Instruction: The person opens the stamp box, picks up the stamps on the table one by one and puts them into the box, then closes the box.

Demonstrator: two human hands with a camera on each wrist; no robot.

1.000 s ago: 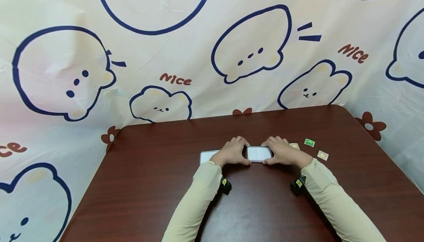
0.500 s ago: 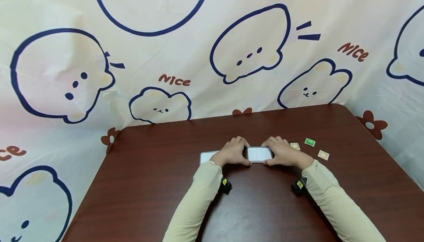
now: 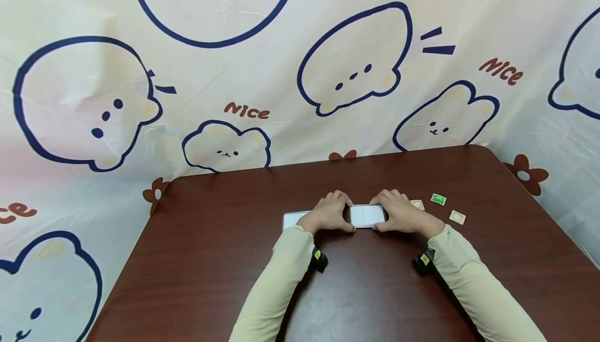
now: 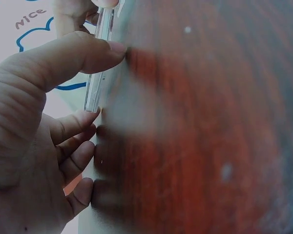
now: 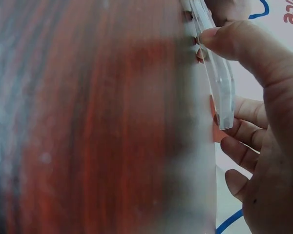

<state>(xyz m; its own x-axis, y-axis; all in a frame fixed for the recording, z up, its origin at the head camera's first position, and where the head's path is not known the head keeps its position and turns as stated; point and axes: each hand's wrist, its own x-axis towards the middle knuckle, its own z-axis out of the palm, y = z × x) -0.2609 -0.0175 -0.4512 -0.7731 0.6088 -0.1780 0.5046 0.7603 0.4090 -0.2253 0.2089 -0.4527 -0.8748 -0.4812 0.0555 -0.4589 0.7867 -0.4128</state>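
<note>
A small flat clear plastic case, white on top, lies near the middle of the table between both hands. My left hand grips its left end, thumb at the near edge and fingers at the far side. At the opposite end my right hand holds it the same way. Edge-on, the case's clear wall shows beside the thumb in the left wrist view. In the right wrist view its transparent corner lies between thumb and fingers. What the case contains cannot be made out.
Partly behind the left hand lies a flat white rectangular piece. Right of the right hand are small cards: a beige one, a green one and another beige one. A printed curtain rises behind the brown table.
Both hands stay on the case with almost no movement. The head view has shifted very slightly.
</note>
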